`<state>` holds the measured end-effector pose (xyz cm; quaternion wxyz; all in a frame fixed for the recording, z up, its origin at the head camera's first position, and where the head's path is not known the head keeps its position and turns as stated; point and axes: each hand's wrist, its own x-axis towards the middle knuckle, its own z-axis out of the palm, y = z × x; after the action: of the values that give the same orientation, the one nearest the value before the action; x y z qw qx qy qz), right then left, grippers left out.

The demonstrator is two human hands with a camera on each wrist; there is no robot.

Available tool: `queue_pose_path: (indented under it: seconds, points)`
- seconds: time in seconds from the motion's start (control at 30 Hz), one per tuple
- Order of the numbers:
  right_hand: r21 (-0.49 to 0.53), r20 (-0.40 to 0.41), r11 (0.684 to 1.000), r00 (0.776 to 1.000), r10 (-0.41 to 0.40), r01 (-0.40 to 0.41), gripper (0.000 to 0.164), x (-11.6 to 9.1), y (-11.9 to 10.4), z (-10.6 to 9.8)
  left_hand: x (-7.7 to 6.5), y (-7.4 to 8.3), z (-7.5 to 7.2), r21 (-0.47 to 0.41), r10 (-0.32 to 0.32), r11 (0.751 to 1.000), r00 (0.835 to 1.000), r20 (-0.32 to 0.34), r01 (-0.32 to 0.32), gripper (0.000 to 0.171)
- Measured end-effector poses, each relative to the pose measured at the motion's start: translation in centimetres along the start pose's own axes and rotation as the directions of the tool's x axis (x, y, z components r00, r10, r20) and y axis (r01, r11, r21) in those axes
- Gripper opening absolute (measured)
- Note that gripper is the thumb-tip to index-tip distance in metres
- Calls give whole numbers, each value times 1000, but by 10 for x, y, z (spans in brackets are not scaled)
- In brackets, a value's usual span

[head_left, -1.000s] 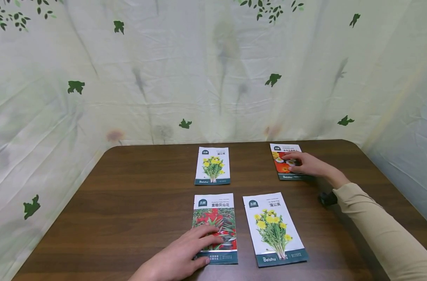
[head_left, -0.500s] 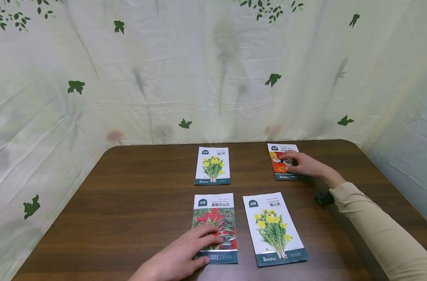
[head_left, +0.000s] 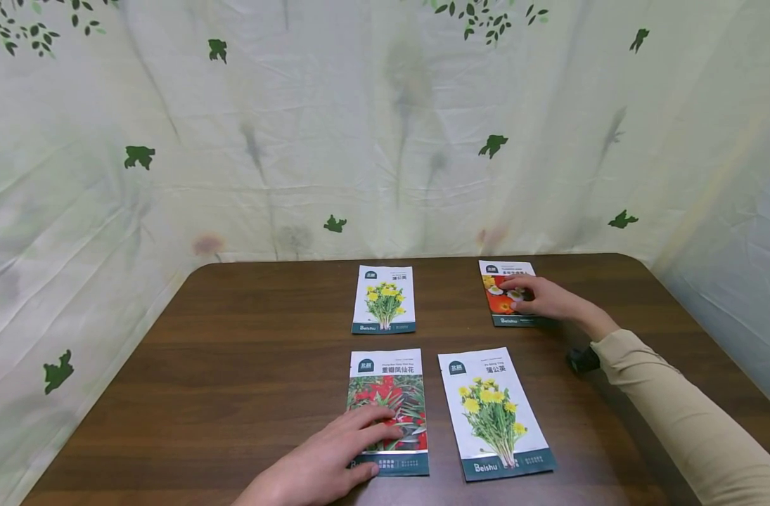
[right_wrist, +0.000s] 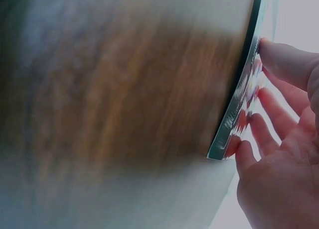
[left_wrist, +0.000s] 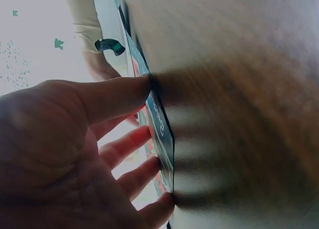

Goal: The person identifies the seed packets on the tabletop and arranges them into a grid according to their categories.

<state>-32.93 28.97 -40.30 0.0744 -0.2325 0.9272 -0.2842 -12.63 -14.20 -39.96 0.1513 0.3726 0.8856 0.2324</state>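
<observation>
Under my left hand [head_left: 330, 453] lies a seed packet with red flowers [head_left: 387, 393], near the front of the table. The fingertips and thumb rest spread on its face; in the left wrist view the fingers are long and relaxed. My right hand [head_left: 552, 299] reaches to the back right and touches a seed packet with orange and white flowers [head_left: 500, 303], fingertips on its face. In the right wrist view the fingers press that packet [right_wrist: 232, 122] lightly, held fairly straight. A larger-looking dandelion seed packet [head_left: 495, 414] lies slightly turned beside the red-flower one.
Another dandelion seed packet [head_left: 383, 299] lies at the back middle of the brown wooden table [head_left: 245, 365]. A pale curtain [head_left: 296, 126] with green leaf shapes hangs behind the table's far edge. A dark band [head_left: 583, 359] is at the right wrist.
My right hand has slid the orange-and-white flower packet a little to the left along the table. The left hand and the other packets stay where they were.
</observation>
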Motion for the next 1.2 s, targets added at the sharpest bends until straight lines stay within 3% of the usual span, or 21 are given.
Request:
queue_pose_path:
  seconds: [0.47, 1.2]
  points:
    - [2, 13, 1000, 1000, 26, -26, 44, 3, -7, 2, 0, 0, 0, 9, 14, 1000, 1000, -7, -14, 41]
    - [11, 48, 1000, 999, 24, -24, 43, 13, -15, 6, 1, 0, -2, -27, -28, 999, 999, 38, 29, 42]
